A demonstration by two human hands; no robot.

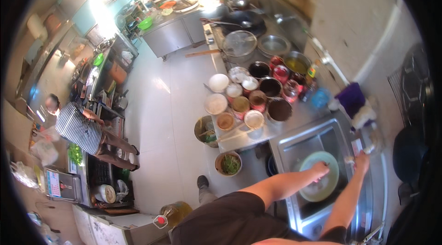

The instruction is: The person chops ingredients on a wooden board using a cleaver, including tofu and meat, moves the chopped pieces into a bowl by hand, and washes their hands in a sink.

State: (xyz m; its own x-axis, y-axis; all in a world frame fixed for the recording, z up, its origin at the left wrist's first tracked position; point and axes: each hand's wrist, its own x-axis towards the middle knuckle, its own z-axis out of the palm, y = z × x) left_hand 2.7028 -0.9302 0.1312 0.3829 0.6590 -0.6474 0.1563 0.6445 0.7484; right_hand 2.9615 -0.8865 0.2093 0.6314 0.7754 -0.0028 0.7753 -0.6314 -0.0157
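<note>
A pale green basin rests inside the stainless steel sink before me. My left hand is over the basin, with its fingers curled; whether they hold anything is too blurred to tell. At the sink's right edge, my right hand has its fingers around part of the tap. A purple and white cloth hangs on the wall pipe just beyond that hand.
Beyond the sink, a metal counter carries several seasoning tubs, pots and a wok. Buckets stand on the floor beside it. A person in a striped shirt stands at the left counter. An oil jug is behind my left side.
</note>
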